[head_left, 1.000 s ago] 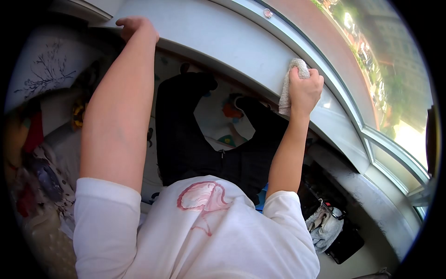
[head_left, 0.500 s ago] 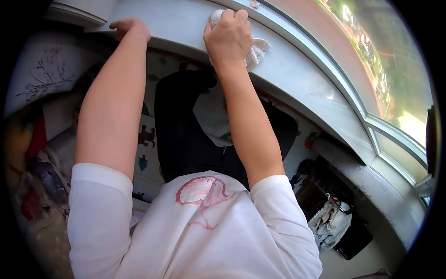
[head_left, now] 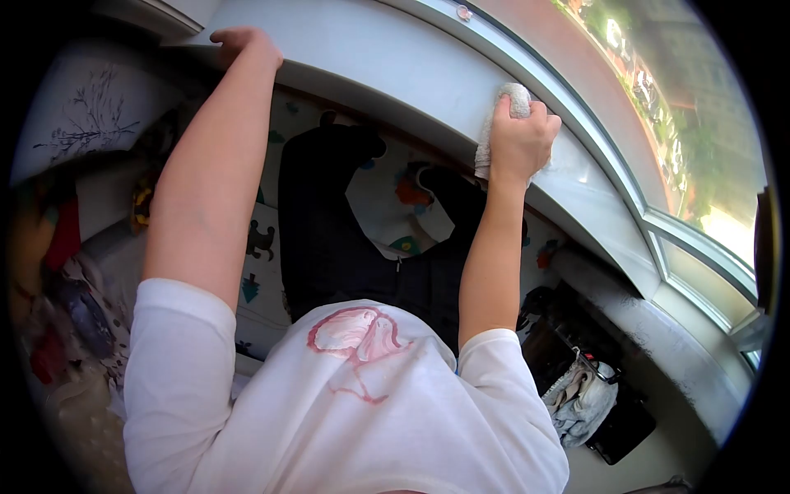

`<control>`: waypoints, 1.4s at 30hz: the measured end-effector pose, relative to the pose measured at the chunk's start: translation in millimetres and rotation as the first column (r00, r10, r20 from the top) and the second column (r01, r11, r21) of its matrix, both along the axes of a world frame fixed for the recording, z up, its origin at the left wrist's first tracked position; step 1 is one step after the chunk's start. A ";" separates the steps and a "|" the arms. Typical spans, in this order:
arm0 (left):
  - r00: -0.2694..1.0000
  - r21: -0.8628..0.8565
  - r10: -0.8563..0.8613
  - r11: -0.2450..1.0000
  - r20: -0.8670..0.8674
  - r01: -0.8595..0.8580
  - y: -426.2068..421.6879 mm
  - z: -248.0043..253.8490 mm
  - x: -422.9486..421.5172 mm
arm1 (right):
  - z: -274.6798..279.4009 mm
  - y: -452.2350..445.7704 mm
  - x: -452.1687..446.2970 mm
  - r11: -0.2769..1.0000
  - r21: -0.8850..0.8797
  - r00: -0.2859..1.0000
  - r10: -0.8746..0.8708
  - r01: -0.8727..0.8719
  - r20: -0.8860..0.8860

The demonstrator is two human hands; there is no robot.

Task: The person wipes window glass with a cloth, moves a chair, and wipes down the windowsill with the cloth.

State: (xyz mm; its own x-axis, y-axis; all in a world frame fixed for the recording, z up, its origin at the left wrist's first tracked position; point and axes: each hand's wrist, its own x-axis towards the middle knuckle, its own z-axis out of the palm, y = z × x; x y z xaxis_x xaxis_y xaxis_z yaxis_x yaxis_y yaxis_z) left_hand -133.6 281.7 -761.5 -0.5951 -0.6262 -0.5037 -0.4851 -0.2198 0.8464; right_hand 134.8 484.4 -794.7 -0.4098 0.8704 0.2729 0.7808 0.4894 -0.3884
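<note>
My right hand is closed round a bunched white cloth, pressing it on the white windowsill close to the window frame. Part of the cloth shows above my thumb, and another part hangs along the hand's left side. At the sill's left end, my left hand leans on the front edge with its fingers stretched to the left and no object in it. Its fingertips show only in part.
Window glass curves along the right, with a small pinkish object by its frame. Below the sill lies a patterned mat under my legs. A dark container with cloth stands at lower right; assorted items crowd the left.
My right hand has slid the cloth along the sill to the right and nearer to me. My left hand stays at the sill edge, shifted slightly right in view.
</note>
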 end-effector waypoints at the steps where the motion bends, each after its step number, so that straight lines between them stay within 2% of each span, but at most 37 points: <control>1: 1.000 -0.015 -0.003 1.000 0.015 0.003 -0.8 -4.2 -3.5 | 1.4 -5.3 -5.7 1.000 -0.010 1.000 -0.004 0.005 0.012; 3: 1.000 0.001 0.006 1.000 -0.017 -0.006 -3.2 -14.3 -10.0 | 9.5 -17.3 -19.3 0.999 -0.031 0.999 -0.021 0.022 0.033; 4: 0.999 0.010 0.005 1.000 -0.034 -0.005 -5.2 -18.5 -10.4 | 17.1 -23.4 -23.9 0.994 -0.109 0.999 0.018 -0.012 0.048; 7: 0.987 0.171 0.007 0.985 -0.161 0.021 -11.2 -25.8 -5.6 | 20.2 -35.1 -39.3 0.969 -0.241 0.997 0.034 -0.049 -0.068; 8: 0.962 0.244 -0.047 0.963 -0.269 0.116 -27.8 -55.0 -17.8 | 19.6 -38.5 -42.7 0.948 -0.306 0.991 0.052 -0.087 -0.121; 9: 0.932 0.265 -0.252 0.910 -0.261 0.320 -24.0 -18.2 26.8 | 16.4 -40.7 -44.5 0.923 -0.366 0.982 0.059 -0.122 -0.178; 10: 0.950 0.414 -0.247 0.857 -0.192 0.307 -34.9 -23.1 44.9 | 15.6 -40.6 -45.1 0.894 -0.419 0.971 0.063 -0.158 -0.230; 11: 0.931 0.436 -0.294 0.824 -0.219 0.362 -55.7 -53.0 54.9 | 20.9 -40.3 -41.5 0.852 -0.492 0.964 0.052 -0.179 -0.261; 12: 0.932 0.315 -0.275 0.886 -0.237 0.341 -45.8 -39.5 93.1 | 28.6 -40.8 -34.4 0.803 -0.560 0.957 0.043 -0.205 -0.288; 13: 0.849 0.196 -0.432 0.844 -0.304 0.499 -49.7 -39.0 126.8 | 34.0 -39.1 -29.3 0.751 -0.616 0.947 0.035 -0.236 -0.320; 14: 0.708 -0.037 -0.592 0.777 -0.385 0.629 -46.3 -42.5 160.7 | 32.2 -34.2 -23.3 0.709 -0.654 0.928 0.001 -0.263 -0.373; 15: 0.540 -0.276 -0.735 0.664 -0.410 0.695 -39.0 -43.2 193.2 | 29.5 -27.9 -17.6 0.678 -0.670 0.914 0.008 -0.303 -0.405; 16: 0.336 -0.501 -0.875 0.476 -0.348 0.722 -28.3 -23.4 221.0 | 26.2 -23.2 -9.6 0.641 -0.687 0.901 0.017 -0.342 -0.433; 17: 0.132 -0.688 -0.964 0.257 -0.229 0.679 -14.4 -2.1 241.2 | 24.8 -21.6 -3.0 0.600 -0.704 0.889 0.027 -0.381 -0.458; 18: 0.053 -0.784 -0.990 0.137 -0.132 0.606 2.0 3.8 251.0 | 29.2 -22.7 1.9 0.660 -0.675 0.901 0.007 -0.330 -0.434; 19: -0.011 -0.860 -1.000 0.019 -0.029 0.511 18.1 5.7 256.2 | 29.3 -21.6 3.8 0.800 -0.503 0.905 0.112 -0.327 -0.410; 20: -0.019 -0.896 -0.996 -0.082 0.082 0.437 32.0 4.2 257.7 | 26.9 -21.4 5.4 0.894 -0.303 0.907 0.209 -0.328 -0.365; 21: -0.016 -0.914 -0.980 -0.189 0.196 0.358 43.9 2.0 254.1 | 23.2 -21.2 5.8 0.939 -0.088 0.906 0.292 -0.332 -0.306; 22: -0.035 -0.917 -0.970 -0.241 0.242 0.319 53.1 -2.7 246.1 | 15.1 -11.9 6.2 0.885 -0.122 0.840 0.373 -0.450 -0.394; 25: -0.044 -0.914 -0.979 -0.201 0.198 0.353 61.6 -16.1 225.5 | 16.0 4.7 12.1 0.711 -0.145 0.690 0.581 -0.689 -0.432; 26: -0.022 -0.932 -0.984 -0.173 0.175 0.318 60.1 -18.7 221.5 | 18.1 6.6 15.8 0.694 -0.045 0.656 0.655 -0.719 -0.374; 29: -0.077 -0.944 -0.988 -0.152 0.135 0.292 48.1 -21.7 209.8 | 23.9 0.2 22.3 0.688 0.016 0.651 0.693 -0.725 -0.311; 32: -0.111 -0.952 -0.988 -0.136 0.109 0.273 36.9 -12.2 196.2 | 17.8 -12.1 20.6 0.705 0.119 0.634 0.688 -0.699 -0.353; 35: -0.107 -0.968 -0.992 -0.086 0.062 0.236 28.0 -5.0 182.2 | 20.7 -23.6 18.2 0.597 0.215 0.569 0.802 -0.773 -0.180; 39: -0.127 -0.963 -0.980 -0.178 0.154 0.202 19.1 5.7 191.8 | 10.7 -29.8 14.6 0.608 0.238 0.591 0.794 -0.758 -0.145; 42: -0.115 -0.961 -0.981 -0.178 0.156 0.211 19.3 1.8 201.1 | 13.0 -19.7 13.1 0.569 0.231 0.554 0.822 -0.789 -0.131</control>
